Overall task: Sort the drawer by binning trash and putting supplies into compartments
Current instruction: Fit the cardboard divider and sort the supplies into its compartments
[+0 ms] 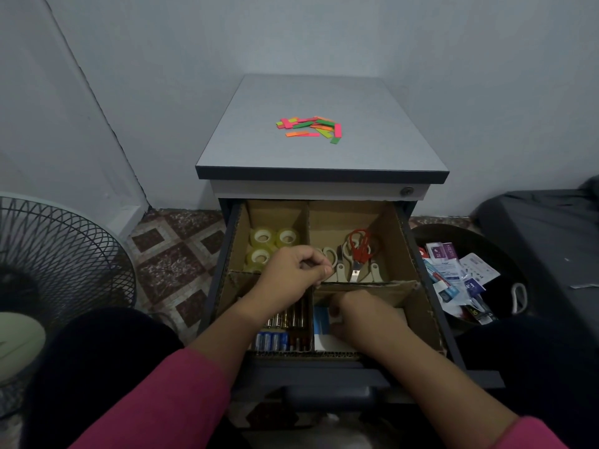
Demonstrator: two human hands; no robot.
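The open drawer [421,306] holds a cardboard divider [308,228] with four compartments. Back left holds three clear tape rolls [274,246]. Back right holds scissors, one pair red-handled [359,249], the others beige. Front left holds batteries [285,332]. Front right holds white and blue paper pads [322,328]. My left hand [291,277] is curled over the middle of the divider and pinches its cardboard edge beside a beige scissor handle. My right hand [363,319] reaches down into the front right compartment, fingers curled around a white pad; the grip is partly hidden.
Colourful sticky flags [311,128] lie scattered on the cabinet top [372,150]. A dark bin [505,264] with wrappers and packaging stands on the floor at the right. A wire fan [55,254] stands at the left. My knees flank the drawer.
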